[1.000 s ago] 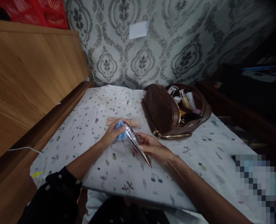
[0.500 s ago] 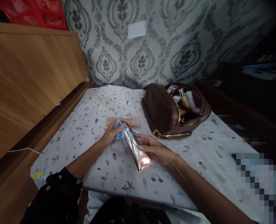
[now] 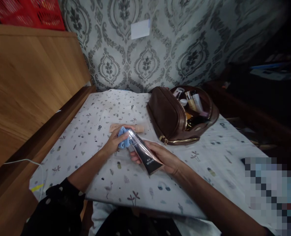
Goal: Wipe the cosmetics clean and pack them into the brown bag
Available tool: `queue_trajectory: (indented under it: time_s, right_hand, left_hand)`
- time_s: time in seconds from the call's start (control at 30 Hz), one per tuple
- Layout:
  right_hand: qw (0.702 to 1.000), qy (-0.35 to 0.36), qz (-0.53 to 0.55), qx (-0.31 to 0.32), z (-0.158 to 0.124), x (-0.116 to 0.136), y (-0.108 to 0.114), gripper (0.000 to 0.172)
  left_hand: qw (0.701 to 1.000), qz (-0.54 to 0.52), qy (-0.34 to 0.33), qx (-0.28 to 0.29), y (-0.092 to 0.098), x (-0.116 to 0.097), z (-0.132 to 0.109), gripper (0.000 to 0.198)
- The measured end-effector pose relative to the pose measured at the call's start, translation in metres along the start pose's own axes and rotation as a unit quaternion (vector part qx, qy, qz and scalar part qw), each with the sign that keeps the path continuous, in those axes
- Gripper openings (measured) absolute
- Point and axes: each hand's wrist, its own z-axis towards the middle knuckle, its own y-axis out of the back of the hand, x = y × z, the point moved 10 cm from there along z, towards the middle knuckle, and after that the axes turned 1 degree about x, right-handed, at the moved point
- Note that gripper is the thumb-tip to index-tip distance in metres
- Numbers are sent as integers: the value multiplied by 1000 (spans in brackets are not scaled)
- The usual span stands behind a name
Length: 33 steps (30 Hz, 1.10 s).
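Observation:
My right hand (image 3: 164, 158) is wrapped around a shiny metallic cosmetic tube (image 3: 145, 152), its crimped end toward me and its cap end pointing away. My left hand (image 3: 114, 141) pinches a small blue cloth (image 3: 123, 137) against the cap end of the tube. Both hands hover just above a white patterned tablecloth (image 3: 91, 137). A peach-coloured tube (image 3: 135, 127) lies on the cloth just beyond my left hand.
An open brown cosmetic bag (image 3: 171, 118) with several bottles inside (image 3: 192, 101) lies at the back right. A wooden headboard (image 3: 29, 82) runs along the left. Patterned wallpaper (image 3: 147, 59) stands behind. A white cable (image 3: 25, 162) hangs at the left edge.
My right hand has turned the tube about its length, so a dark printed side now faces up instead of the shiny side. The blue cloth stays at the cap end.

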Motion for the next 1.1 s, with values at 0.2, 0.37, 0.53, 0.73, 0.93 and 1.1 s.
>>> queue_trajectory:
  time_s: [0.2,0.37,0.53,0.73,0.93,1.1]
  right_hand:
    - [997,42,-64,-5,-4,10,1,60]
    - [984,103,-136,-47,-4,22,7,53]
    - [990,89,-108,-35,-3,16,8,47]
    - [997,43,-65,-5,-5,9,0,51]
    - [985,53,-163,-4,-5,13,-1,59]
    - [990,64,-124,-2,-4,11,0,68]
  left_hand:
    - [1000,8,-14,14,-4,-3,1,37]
    - [999,24,-21,17,-6,-9,2,37]
    - [999,20,-16,22,-6,-12,2,36]
    - [999,-31,7,39,-7,-3,1,37]
    - [998,-33,32,33,-6,6,0,36]
    - [998,-45,49,6,-3,8,0,38]
